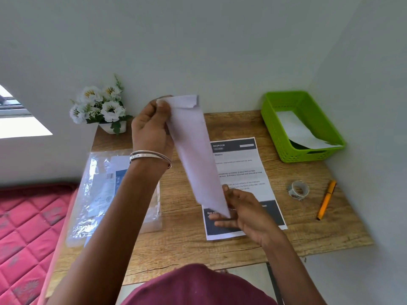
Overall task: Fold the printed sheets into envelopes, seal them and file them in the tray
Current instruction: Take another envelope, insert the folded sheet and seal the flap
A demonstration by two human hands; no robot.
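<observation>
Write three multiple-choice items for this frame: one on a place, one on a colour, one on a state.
1. Where is the tape roll?
A. In the tray
B. On the desk, left of the pen
C. By the flowers

2. What colour is the tray?
A. Green
B. Blue
C. Red

3. How is the folded paper held?
A. Flat on the desk
B. By one hand
C. By both hands, off the desk

Answers:
1 B: it lies left of the pen.
2 A: its walls are green.
3 C: left hand and right hand pinch its ends.
</observation>
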